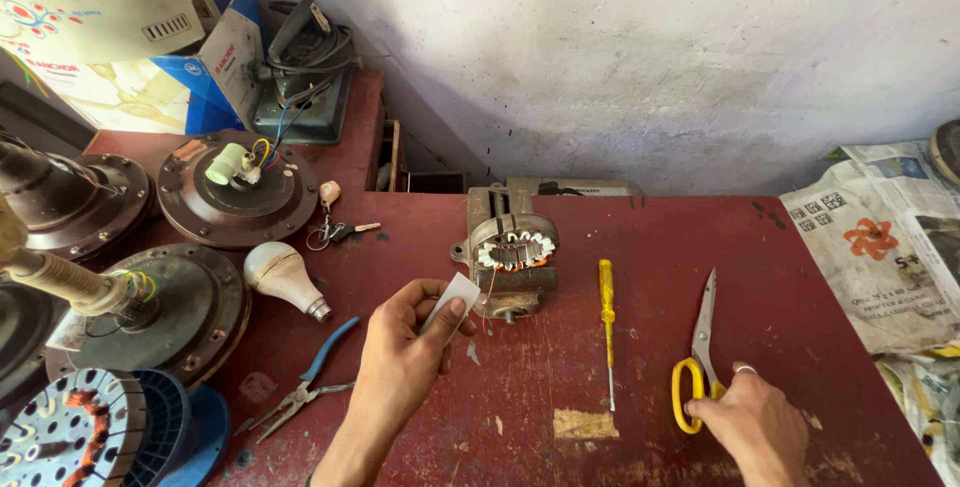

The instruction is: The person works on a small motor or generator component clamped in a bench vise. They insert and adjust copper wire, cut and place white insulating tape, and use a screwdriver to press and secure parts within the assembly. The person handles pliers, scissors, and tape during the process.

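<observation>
Left hand (pixel 400 357) pinches a small white rectangular paper slip (pixel 450 302) between thumb and fingers, held up just left of the grey metal motor stator with copper windings (pixel 510 252). The stator sits on the dark red painted desk (pixel 640 237), near its back edge, middle. Right hand (pixel 752 419) rests on the desk at lower right, fingers closed on the yellow-handled steel scissors (pixel 700 357); the scissors lie flat, blades closed, pointing away from the person. A yellow-handled slim screwdriver (pixel 607 327) lies between stator and scissors, tip toward the person, touching neither. Blue-handled long-nose pliers (pixel 305 382) lie on the desk left of the left forearm. A white pear-shaped bulb (pixel 280 277) lies on its side further left, next to brown round ceiling fan motor housings (pixel 235 187). A small key bunch (pixel 335 232) lies near the bulb. Folded newspaper (pixel 880 237) sits at the desk's right edge. A blue round wound stator (pixel 100 432) sits at the bottom-left corner.
</observation>
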